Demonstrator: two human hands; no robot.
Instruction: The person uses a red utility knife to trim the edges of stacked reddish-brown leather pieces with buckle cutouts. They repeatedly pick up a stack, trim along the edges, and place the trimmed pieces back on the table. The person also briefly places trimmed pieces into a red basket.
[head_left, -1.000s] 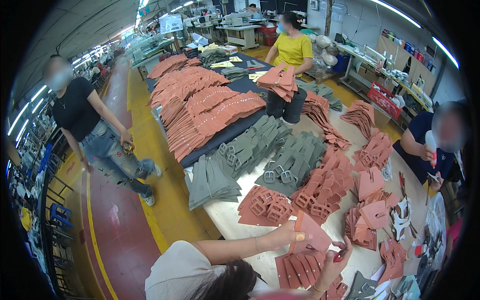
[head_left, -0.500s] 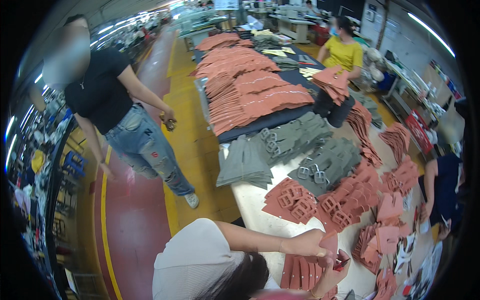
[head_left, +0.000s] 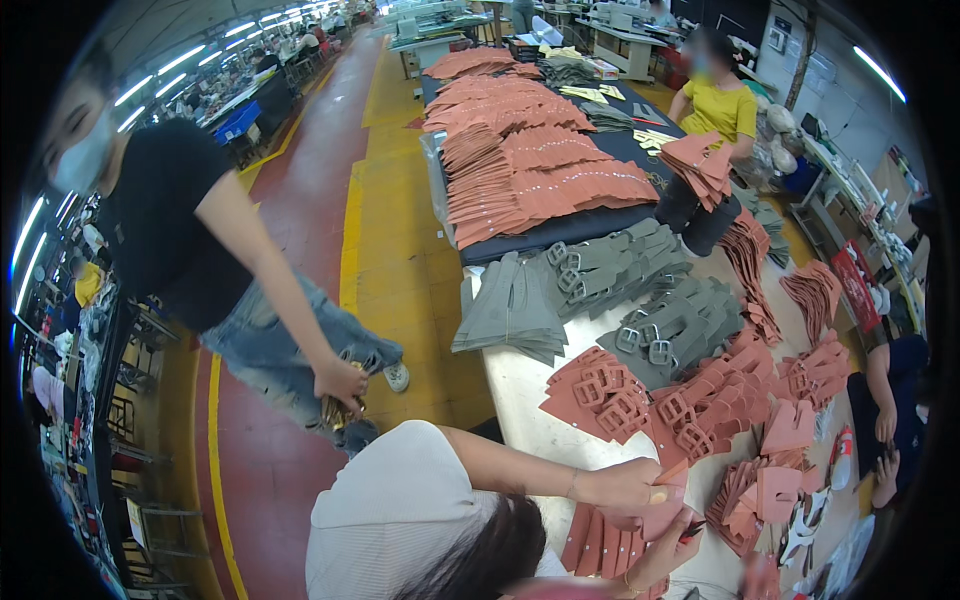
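Rust-red strap pinched between both hands.

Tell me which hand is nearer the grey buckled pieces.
Left. The left hand grips a terracotta piece below the grey buckled pieces; the right hand lies lower still, under that piece.

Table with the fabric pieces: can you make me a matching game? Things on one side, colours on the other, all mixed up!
Things:
1. fabric piece in the co-worker's hand
2. flat fabric stack at the table's left edge
3. T-shirt of the person at the far end
4. table cover under the far stacks

Colours:
A. yellow
B. dark navy
C. terracotta
D. grey-green

Pairs: 1-C, 2-D, 3-A, 4-B
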